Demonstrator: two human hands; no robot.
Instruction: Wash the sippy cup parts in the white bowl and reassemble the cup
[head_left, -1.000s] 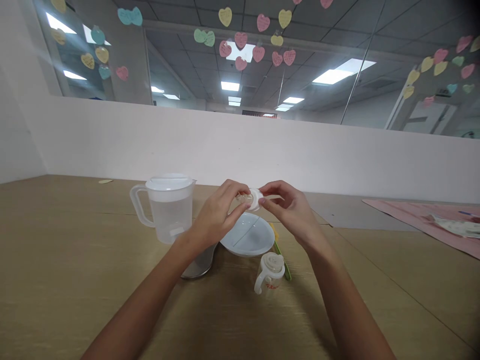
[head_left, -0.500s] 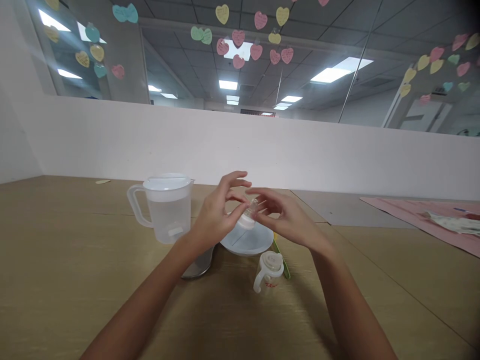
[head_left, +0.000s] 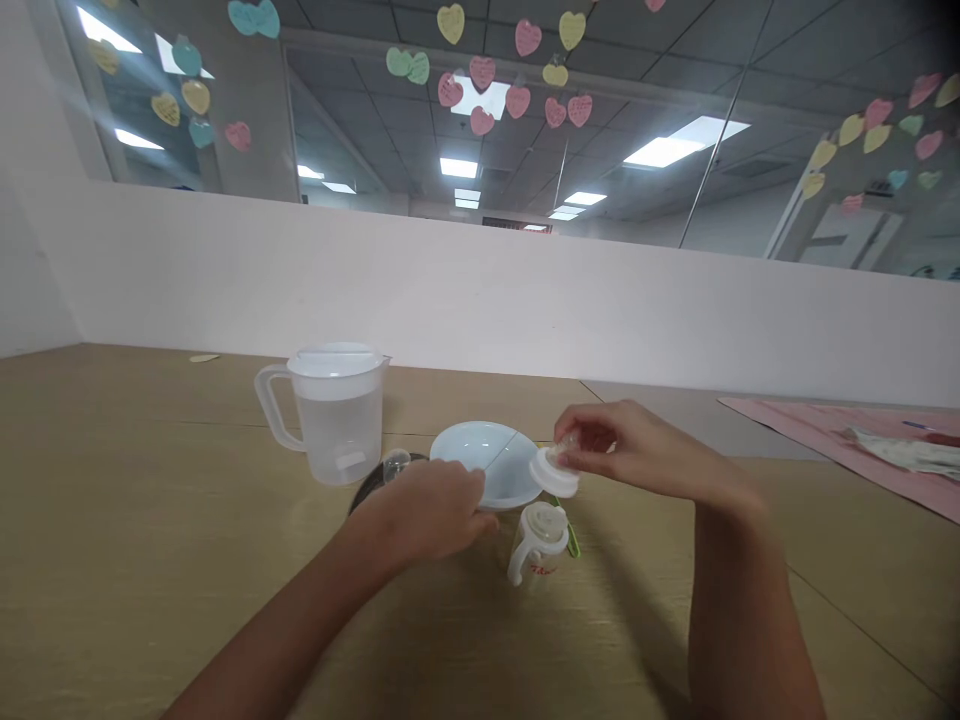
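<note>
My right hand (head_left: 611, 445) is closed on a baby bottle nipple with a white collar (head_left: 555, 474), gripping it by the clear upper part beside the right rim of a pale blue bowl (head_left: 487, 462). Lower and to the left, my left hand (head_left: 439, 512) is palm down in front of the bowl. Its thumb stands apart from the fingers, and nothing shows in it. Just to the right of it, a small clear bottle (head_left: 541, 545) with a white handle, a white top and red print stands upright on the table.
A dark round tray (head_left: 367, 487) lies partly behind my left hand, with a clear dome-shaped cap (head_left: 396, 463) on it. A lidded pitcher (head_left: 341, 425) of water stands at the left. Something green (head_left: 574, 540) lies behind the bottle. A pink cloth (head_left: 817, 430) is at the far right.
My hands were together over the bowl at the nipple and collar. The right has carried it to the right; the left has let go and dropped lower. The clear cap is now visible.
</note>
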